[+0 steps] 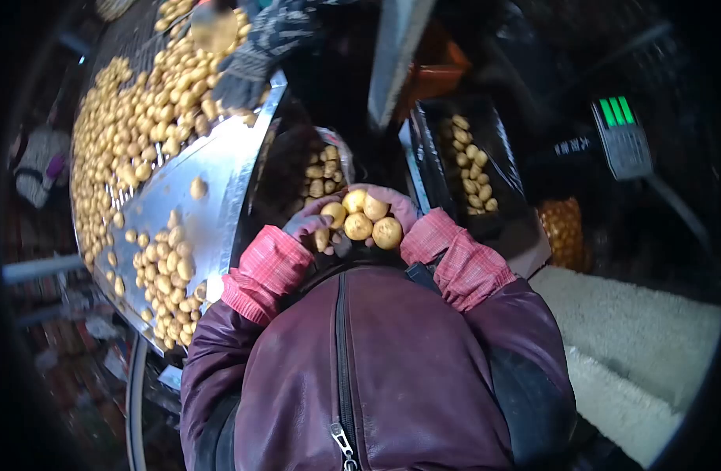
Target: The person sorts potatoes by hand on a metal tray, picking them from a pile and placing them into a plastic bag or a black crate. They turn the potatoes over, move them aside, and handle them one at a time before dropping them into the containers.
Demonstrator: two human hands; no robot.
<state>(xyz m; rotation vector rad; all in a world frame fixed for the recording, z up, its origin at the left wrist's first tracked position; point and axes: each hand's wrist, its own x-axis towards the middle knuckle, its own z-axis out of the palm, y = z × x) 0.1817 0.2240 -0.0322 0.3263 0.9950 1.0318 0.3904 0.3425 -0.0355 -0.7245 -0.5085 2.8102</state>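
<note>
Several round yellow potatoes (pixel 358 226) are cupped together between my two gloved hands, in front of my chest. My left hand (pixel 307 223) curls round the left side of the bunch, with a smaller potato low by its fingers. Round the right and far side wraps my right hand (pixel 398 206). Just beyond my left hand, a bag or lined container (pixel 346 154) holds more potatoes. A black-lined box (pixel 510 169) with a row of potatoes stands beyond my right hand.
Many potatoes (pixel 168 102) cover the sorting table (pixel 219 169) at left, where a co-worker's gloved hand (pixel 243 78) rests. At right are a scale display (pixel 624 137), a net bag of potatoes (pixel 562 231) and a pale block (pixel 627 337). An orange crate (pixel 443 74) stands behind.
</note>
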